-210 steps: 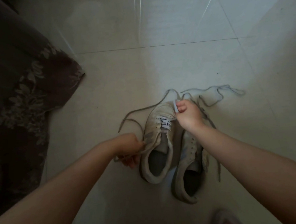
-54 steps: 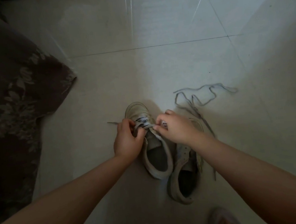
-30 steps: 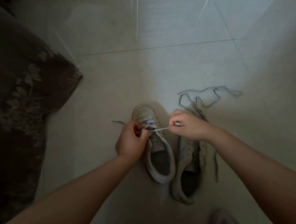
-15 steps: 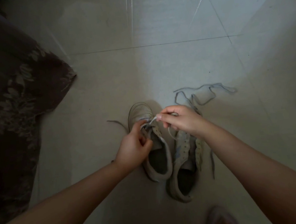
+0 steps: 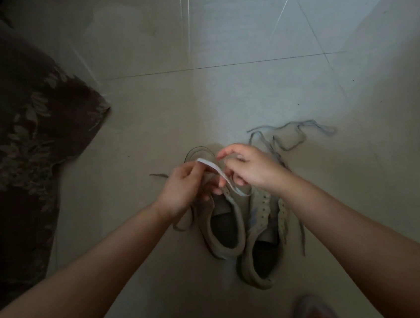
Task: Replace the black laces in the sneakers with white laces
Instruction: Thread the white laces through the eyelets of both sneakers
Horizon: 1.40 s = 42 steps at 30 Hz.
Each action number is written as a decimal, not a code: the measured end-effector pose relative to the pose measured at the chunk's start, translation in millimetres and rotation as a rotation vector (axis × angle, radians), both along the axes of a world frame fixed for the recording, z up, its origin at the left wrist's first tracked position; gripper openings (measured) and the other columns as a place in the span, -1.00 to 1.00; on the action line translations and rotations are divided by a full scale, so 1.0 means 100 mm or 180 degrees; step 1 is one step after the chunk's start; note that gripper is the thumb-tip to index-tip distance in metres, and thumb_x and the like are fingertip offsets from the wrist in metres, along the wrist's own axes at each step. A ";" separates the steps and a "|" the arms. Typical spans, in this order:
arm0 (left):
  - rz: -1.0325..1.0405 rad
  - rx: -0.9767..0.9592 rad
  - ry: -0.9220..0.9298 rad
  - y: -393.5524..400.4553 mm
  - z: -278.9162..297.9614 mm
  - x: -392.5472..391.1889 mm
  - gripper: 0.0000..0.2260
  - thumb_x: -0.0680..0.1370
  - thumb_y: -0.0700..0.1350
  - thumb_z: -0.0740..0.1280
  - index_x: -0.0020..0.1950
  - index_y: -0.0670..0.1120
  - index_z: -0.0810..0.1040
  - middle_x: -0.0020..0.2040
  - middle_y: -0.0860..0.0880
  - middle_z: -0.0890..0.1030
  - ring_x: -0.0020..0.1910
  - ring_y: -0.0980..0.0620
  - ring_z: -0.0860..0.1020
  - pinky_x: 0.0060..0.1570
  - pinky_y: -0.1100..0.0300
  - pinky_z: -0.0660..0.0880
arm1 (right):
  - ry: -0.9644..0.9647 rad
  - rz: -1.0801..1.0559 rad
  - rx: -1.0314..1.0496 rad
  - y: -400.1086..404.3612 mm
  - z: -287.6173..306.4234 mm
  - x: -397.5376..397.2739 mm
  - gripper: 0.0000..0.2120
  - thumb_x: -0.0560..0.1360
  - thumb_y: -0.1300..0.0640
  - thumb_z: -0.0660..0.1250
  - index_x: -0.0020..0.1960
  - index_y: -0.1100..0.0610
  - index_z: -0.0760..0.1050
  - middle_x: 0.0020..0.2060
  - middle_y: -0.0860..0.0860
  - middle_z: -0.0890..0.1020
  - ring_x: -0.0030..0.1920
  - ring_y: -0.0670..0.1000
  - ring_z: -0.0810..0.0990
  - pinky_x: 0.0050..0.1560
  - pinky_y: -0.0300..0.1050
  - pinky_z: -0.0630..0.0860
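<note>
Both grips pinching white lace

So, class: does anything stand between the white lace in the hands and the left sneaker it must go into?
Nothing visible does. Both hands, left hand and right hand, hold the white lace directly above the left sneaker; its eyelets under them are hidden.

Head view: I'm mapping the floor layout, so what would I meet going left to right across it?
Dark floral fabric → left hand → white lace held between the hands → right hand → loose lace on the tiled floor.
</note>
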State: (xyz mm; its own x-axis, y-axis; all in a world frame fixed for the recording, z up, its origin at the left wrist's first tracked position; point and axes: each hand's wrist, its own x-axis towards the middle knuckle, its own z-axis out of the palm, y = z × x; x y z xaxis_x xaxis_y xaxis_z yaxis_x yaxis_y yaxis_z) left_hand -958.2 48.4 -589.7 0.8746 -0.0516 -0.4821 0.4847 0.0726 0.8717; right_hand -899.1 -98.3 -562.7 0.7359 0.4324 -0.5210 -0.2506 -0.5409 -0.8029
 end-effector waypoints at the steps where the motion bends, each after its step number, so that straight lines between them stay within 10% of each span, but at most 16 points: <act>1: 0.0121 -0.0007 0.0052 0.00 0.00 0.02 -0.64 0.68 -0.12 0.02 -0.17 -0.15 0.52 -0.32 -0.13 0.64 -0.38 0.02 0.59 -0.47 0.30 0.41 | -0.0109 0.0179 -0.0317 0.01 -0.03 -0.01 -0.83 0.56 0.22 0.19 0.13 0.09 0.43 -0.49 -0.10 0.61 -0.55 -0.18 0.43 -0.38 -0.26 0.35; 12: 0.0188 0.0337 0.0233 0.15 -0.07 -0.04 -0.69 0.65 -0.16 -0.05 -0.08 -0.29 0.39 -0.33 -0.27 0.61 -0.43 -0.15 0.58 -0.50 0.22 0.42 | -0.0885 0.0669 -0.0739 0.12 -0.31 -0.02 -0.95 0.53 0.16 0.25 -0.10 0.05 0.47 -0.25 -0.01 0.59 -0.19 0.02 0.59 -0.14 -0.15 0.45; 17: -0.0591 0.1059 0.0948 0.25 0.00 0.02 -0.43 0.57 0.25 0.08 -0.28 -0.22 0.50 -0.38 -0.19 0.58 -0.43 -0.10 0.54 -0.43 0.19 0.49 | -0.0603 -0.0022 -0.0322 0.11 -0.28 0.04 -0.83 0.57 0.11 0.22 -0.19 -0.02 0.40 -0.49 -0.10 0.50 -0.47 -0.19 0.43 -0.31 -0.25 0.38; 21: -0.1019 0.2092 -0.0294 0.27 -0.08 0.12 -0.72 0.44 0.10 0.43 -0.39 -0.03 0.57 -0.49 0.07 0.40 -0.46 0.21 0.37 -0.39 0.25 0.27 | -0.0697 0.0167 -0.0420 0.13 -0.28 -0.01 -0.80 0.58 0.07 0.23 -0.22 -0.02 0.42 -0.48 -0.09 0.52 -0.43 -0.17 0.47 -0.24 -0.21 0.41; 29: 0.1205 -0.0687 0.0486 0.56 0.19 0.61 -0.75 0.63 -0.10 0.15 -0.25 -0.06 0.39 -0.62 0.09 0.28 -0.59 0.17 0.29 -0.37 0.30 0.44 | -0.0705 0.0547 -0.1085 -0.07 -0.29 -0.02 -0.73 0.48 -0.20 0.31 -0.07 0.01 0.52 -0.19 -0.08 0.58 -0.09 -0.07 0.55 -0.11 -0.18 0.40; 35: 0.1053 0.0863 -0.0222 0.82 0.01 0.62 -0.90 0.54 -0.07 0.35 -0.17 -0.03 0.60 -0.51 0.12 0.36 -0.55 0.22 0.29 -0.51 0.40 0.24 | -0.0605 0.1109 -0.1465 -0.18 -0.27 -0.06 -0.66 0.38 -0.29 0.37 -0.29 -0.01 0.51 -0.33 -0.11 0.54 -0.26 -0.12 0.51 -0.32 -0.20 0.33; 38: 0.1137 0.1382 -0.0458 0.88 -0.10 0.57 -0.88 0.44 -0.01 0.47 -0.09 -0.02 0.65 -0.30 0.06 0.57 -0.38 0.32 0.48 -0.24 0.42 0.42 | -0.0657 0.1302 -0.1556 -0.20 -0.23 -0.04 -0.65 0.42 -0.25 0.35 -0.30 0.02 0.54 -0.35 -0.04 0.55 -0.30 -0.07 0.50 -0.35 -0.20 0.32; 42: 0.0794 0.2279 -0.0043 1.02 -0.29 0.53 -0.76 0.20 0.41 0.31 -0.32 0.32 0.60 -0.18 0.17 0.67 -0.03 0.05 0.62 0.23 -0.09 0.43 | -0.0574 0.1153 -0.1491 -0.22 -0.19 -0.02 -0.71 0.44 -0.21 0.36 -0.33 -0.03 0.50 -0.38 -0.11 0.51 -0.34 -0.15 0.45 -0.37 -0.21 0.29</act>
